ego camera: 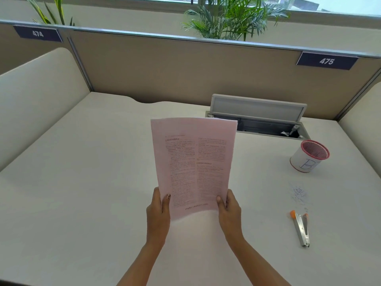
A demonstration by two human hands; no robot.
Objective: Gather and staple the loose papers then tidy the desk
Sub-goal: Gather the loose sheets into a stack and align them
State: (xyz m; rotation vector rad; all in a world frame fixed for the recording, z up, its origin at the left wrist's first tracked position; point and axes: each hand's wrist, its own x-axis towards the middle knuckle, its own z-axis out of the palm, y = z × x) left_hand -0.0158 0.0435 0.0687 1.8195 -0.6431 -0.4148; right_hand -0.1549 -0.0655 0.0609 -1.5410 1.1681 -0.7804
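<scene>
- Thin stack of pale pink printed paper sheets (193,166), held upright over the middle of the white desk (82,182); lower edge close to the desktop, contact impossible to tell.
- Front sheet printed in two columns of small dark text, with short headings and one larger line at the foot; top edges slightly uneven, whole stack bowed a little.
- Left hand (157,209) gripping the lower left edge, thumb curled over the front, fingers hidden behind.
- Right hand (229,207) gripping the lower right edge the same way, thumb pressed on the front.
- Well apart to the right, lying flat: silver metal stapler with orange tips (301,230).
- Just beyond it, a scatter of small loose staples (299,195).
- Farther back, a white cylindrical cup with red mesh rim (309,156), marked with a drawn letter B.
- Behind the papers, a grey cable tray with raised lid (257,108), set at the desk's rear edge.
</scene>
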